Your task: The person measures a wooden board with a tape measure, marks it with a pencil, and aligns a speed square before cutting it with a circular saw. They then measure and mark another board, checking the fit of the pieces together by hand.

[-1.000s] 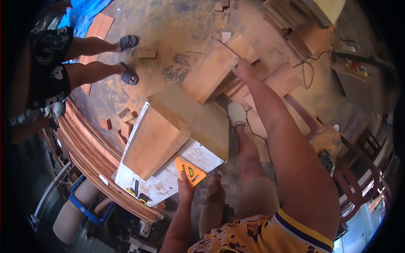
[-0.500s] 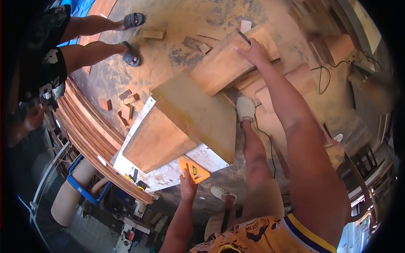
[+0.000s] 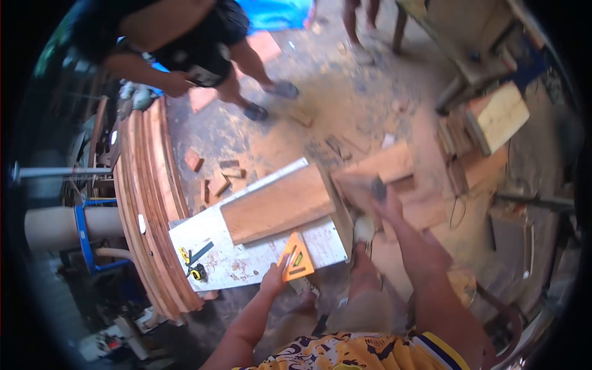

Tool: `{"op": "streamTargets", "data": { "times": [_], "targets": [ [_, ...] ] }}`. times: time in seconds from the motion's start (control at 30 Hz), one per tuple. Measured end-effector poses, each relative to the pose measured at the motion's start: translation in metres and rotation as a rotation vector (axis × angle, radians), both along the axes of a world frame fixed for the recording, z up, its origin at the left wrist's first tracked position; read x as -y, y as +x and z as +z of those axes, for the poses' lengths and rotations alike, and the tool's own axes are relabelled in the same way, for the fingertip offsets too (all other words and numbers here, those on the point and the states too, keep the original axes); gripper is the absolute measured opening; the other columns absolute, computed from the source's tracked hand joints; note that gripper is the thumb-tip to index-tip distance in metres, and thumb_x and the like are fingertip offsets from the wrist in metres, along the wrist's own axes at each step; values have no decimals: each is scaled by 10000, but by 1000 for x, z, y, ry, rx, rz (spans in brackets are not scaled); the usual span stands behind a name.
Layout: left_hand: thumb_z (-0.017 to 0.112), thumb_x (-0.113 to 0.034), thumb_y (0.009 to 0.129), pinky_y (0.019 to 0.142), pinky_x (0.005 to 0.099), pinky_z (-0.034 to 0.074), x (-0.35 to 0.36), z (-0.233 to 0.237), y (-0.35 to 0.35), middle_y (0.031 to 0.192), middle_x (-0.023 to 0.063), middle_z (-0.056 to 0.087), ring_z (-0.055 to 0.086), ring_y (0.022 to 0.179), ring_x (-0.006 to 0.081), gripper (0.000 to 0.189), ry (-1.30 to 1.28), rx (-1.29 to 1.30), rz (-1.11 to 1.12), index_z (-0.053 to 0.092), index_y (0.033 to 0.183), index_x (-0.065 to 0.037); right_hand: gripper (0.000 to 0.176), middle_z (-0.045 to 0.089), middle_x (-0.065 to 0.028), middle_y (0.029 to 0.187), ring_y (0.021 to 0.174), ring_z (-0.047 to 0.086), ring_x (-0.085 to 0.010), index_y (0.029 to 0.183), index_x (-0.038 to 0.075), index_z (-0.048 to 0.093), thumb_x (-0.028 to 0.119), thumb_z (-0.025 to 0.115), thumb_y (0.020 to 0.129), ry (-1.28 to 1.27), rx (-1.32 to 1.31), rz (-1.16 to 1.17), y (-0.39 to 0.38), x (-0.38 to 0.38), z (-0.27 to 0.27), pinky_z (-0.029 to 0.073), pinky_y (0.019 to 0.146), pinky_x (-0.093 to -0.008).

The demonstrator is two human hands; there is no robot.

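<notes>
My left hand [image 3: 273,280] grips an orange speed square [image 3: 298,260] at the near edge of a white-topped work surface [image 3: 259,262]. The square's upper tip is beside a thick wooden board [image 3: 280,206] lying on that surface. To the right, my right hand [image 3: 390,206] is closed around the dark end of another wooden board [image 3: 354,188]. That board is blurred and seen at a steep angle, so its full shape is hard to make out. A yellow-black tape measure [image 3: 197,272] and a dark flat tool [image 3: 201,252] rest at the surface's left end.
Long stacked planks [image 3: 145,203] line the left side. Small offcuts [image 3: 219,183] lie on the dusty floor beyond. A person in dark shorts [image 3: 209,68] stands at the far left, another person's legs [image 3: 357,31] farther back. Boards [image 3: 419,213] and a wooden stool [image 3: 493,117] are at right.
My view has swung, bringing more of the far floor and a second person's legs into sight. My right hand has lowered and drawn nearer with its board. The speed square stays in my left hand.
</notes>
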State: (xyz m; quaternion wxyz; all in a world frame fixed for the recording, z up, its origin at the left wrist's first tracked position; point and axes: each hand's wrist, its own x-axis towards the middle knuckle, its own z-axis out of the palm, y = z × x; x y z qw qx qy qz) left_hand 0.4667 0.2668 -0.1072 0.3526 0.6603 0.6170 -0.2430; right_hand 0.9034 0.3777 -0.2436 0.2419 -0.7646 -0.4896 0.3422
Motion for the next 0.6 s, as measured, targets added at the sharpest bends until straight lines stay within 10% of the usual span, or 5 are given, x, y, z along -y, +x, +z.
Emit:
{"op": "streamTargets", "data": {
  "times": [0.27, 0.6],
  "targets": [
    [705, -216, 761, 902, 492, 492, 55, 75, -148, 1221, 222, 496, 580, 1085, 407, 953, 129, 61, 76, 142, 1522, -320, 720, 638, -191, 1043, 1005, 616, -402, 1162, 41, 515, 347, 822, 586, -90, 302, -127, -61, 227, 248, 493, 864, -463],
    [740, -304, 710, 926, 441, 496, 161, 87, -344, 1288, 222, 531, 571, 1129, 385, 906, 105, 27, 19, 288, 1491, -222, 657, 644, -225, 1050, 1032, 617, -402, 1118, 15, 571, 479, 736, 683, -192, 350, -24, -155, 399, 303, 491, 877, -468]
  ]
}}
